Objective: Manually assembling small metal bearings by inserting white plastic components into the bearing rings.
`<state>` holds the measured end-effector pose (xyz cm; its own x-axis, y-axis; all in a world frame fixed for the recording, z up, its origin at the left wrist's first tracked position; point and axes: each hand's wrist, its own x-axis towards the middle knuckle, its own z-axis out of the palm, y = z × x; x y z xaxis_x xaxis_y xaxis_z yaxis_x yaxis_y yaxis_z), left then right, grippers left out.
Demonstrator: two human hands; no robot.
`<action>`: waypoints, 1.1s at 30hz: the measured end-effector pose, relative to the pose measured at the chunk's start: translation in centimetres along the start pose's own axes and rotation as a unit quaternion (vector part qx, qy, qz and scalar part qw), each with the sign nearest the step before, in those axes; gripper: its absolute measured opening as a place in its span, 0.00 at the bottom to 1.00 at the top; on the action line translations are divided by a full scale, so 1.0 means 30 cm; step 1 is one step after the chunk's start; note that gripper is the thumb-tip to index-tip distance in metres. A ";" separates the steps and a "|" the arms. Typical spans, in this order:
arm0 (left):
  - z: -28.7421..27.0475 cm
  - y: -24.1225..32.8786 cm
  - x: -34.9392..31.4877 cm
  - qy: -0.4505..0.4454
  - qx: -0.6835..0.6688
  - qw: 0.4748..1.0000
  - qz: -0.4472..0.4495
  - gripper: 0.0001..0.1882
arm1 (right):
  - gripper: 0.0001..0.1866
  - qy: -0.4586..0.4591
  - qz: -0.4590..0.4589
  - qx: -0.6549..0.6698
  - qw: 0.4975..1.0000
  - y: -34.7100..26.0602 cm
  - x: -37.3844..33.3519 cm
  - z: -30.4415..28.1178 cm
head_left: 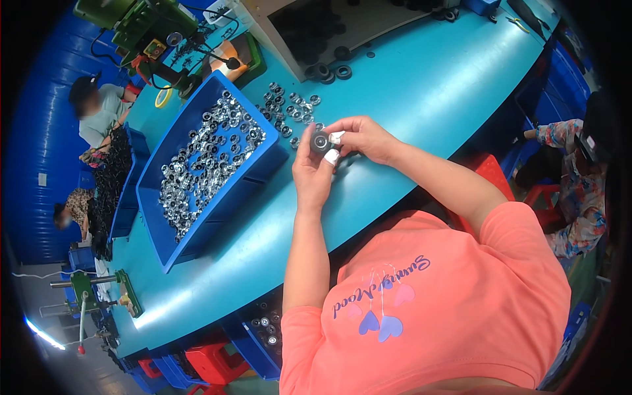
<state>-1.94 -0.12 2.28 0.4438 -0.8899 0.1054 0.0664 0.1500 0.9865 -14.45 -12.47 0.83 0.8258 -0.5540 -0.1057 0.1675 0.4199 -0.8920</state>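
Head: blue bin (245, 191) near left hand (312, 176); parts (315, 100) beyond.

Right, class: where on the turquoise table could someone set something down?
Bare: the table right of the right hand, and between blue bin and left forearm. Crowded beyond the hands: loose clear pieces, black rings.

The turquoise tabletop (421, 85) is smooth and glossy; the blue bin (230, 197) is smooth plastic. The small round pieces (179, 172) inside look shiny. The black wheel (320, 141) looks rubbery, the coral T-shirt (454, 296) matt cloth.
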 end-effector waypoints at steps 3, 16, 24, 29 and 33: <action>-0.005 -0.002 -0.001 -0.005 -0.005 1.000 -0.018 0.33 | 0.17 0.004 0.017 -0.017 1.000 -0.012 -0.007 0.007; -0.028 -0.093 0.001 -0.018 0.245 0.961 0.125 0.29 | 0.16 -0.009 -0.007 -0.100 0.995 0.013 0.002 -0.015; -0.003 0.151 -0.063 -0.005 0.081 0.996 0.039 0.26 | 0.11 0.036 -0.036 -0.143 0.988 -0.020 0.010 -0.033; -0.239 0.338 -0.319 0.058 0.241 0.965 0.085 0.29 | 0.11 0.036 -0.018 -0.289 0.956 -0.090 0.036 -0.066; -0.560 0.365 -0.699 0.160 0.266 0.949 -0.062 0.29 | 0.16 -0.025 -0.073 -0.521 0.850 -0.203 0.055 -0.027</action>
<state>4.49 27.41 8.77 0.7165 -0.6972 0.0243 -0.2861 -0.2619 0.9217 -14.53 -16.53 5.74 0.8636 -0.5031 0.0345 -0.2766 -0.5298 -0.8017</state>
